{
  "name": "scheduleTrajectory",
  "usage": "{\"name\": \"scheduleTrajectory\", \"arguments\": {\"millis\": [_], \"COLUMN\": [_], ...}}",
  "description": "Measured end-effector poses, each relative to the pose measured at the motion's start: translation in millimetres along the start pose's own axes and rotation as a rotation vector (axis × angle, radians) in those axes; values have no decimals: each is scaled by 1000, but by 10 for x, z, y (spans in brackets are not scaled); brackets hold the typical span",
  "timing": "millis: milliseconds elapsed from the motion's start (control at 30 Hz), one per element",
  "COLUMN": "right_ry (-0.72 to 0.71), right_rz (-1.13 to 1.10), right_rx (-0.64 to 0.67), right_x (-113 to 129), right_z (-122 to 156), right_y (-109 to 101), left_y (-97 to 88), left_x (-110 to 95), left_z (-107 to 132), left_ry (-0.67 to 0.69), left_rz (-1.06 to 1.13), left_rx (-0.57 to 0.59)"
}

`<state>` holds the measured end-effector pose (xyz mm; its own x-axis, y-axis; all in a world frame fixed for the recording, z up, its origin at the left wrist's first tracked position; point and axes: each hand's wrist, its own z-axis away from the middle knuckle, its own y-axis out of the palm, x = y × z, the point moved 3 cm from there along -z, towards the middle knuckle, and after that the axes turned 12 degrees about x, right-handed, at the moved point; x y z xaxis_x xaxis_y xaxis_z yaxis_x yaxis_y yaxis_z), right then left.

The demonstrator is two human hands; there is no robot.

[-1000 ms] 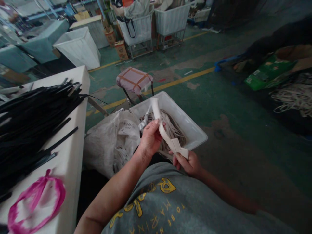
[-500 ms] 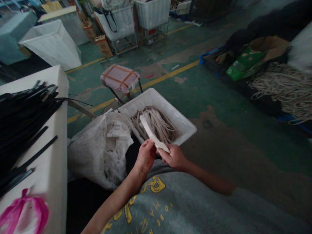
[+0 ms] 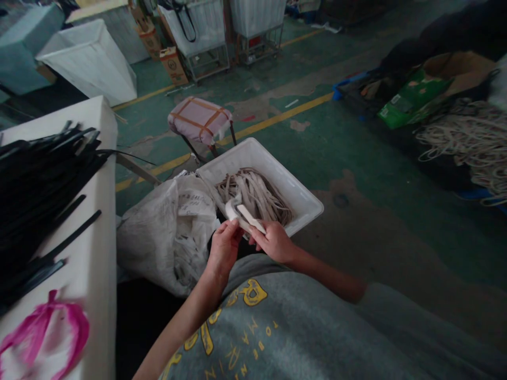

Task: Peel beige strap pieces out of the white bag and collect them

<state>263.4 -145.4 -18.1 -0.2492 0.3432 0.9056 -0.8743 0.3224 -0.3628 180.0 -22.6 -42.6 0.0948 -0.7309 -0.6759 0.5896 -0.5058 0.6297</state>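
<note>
Head view: looks down on worn green floor (image 3: pixel 285 174), patchy, crossed by yellow line (image 3: pixel 279 119). Includes white table (image 3: pixel 102 264) at left, bearing black strips (image 3: pixel 39 184) and pink loop (image 3: pixel 80 327). Has taped stool (image 3: pixel 200 120) beyond white tub (image 3: pixel 303 208) of greyish cords (image 3: pixel 263 195), and pale sack (image 3: pixel 150 240) just left of tub. Shows wheeled bins (image 3: pixel 204 34) and small carton (image 3: pixel 173 66) at back, green box (image 3: pixel 412 100) at right.

Holds bent white strip (image 3: pixel 231 210) in front of torso, seen against tub's near side: pinched by thumb and fingertips of left hand (image 3: pixel 225 241), gripped in closed fingers of right hand (image 3: pixel 278 243).

Reads "TO BE" and "MARIN" on grey shirt (image 3: pixel 325 322); cannot make out large yellow lettering, partly hidden. Shows dark print on sack, too blurred to read, and round mark on carton, too small.
</note>
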Motion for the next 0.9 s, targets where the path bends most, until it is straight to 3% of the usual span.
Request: {"name": "scheduleTrajectory", "arguments": {"millis": [133, 333, 533, 767, 900], "right_ry": [35, 13, 12, -5, -25], "right_rz": [45, 49, 78, 32, -14], "right_rx": [93, 42, 134, 63, 82], "right_x": [-80, 8, -45, 30, 41], "right_z": [36, -164, -93, -234, -271], "right_y": [52, 108, 179, 199, 223], "left_y": [-121, -90, -243, -138, -176], "left_x": [-166, -49, -207, -12, -8], "left_z": [-39, 0, -40, 56, 74], "left_ry": [89, 25, 82, 31, -15], "left_rz": [25, -24, 13, -45, 66], "left_rx": [-103, -3, -134, 16, -2]}}
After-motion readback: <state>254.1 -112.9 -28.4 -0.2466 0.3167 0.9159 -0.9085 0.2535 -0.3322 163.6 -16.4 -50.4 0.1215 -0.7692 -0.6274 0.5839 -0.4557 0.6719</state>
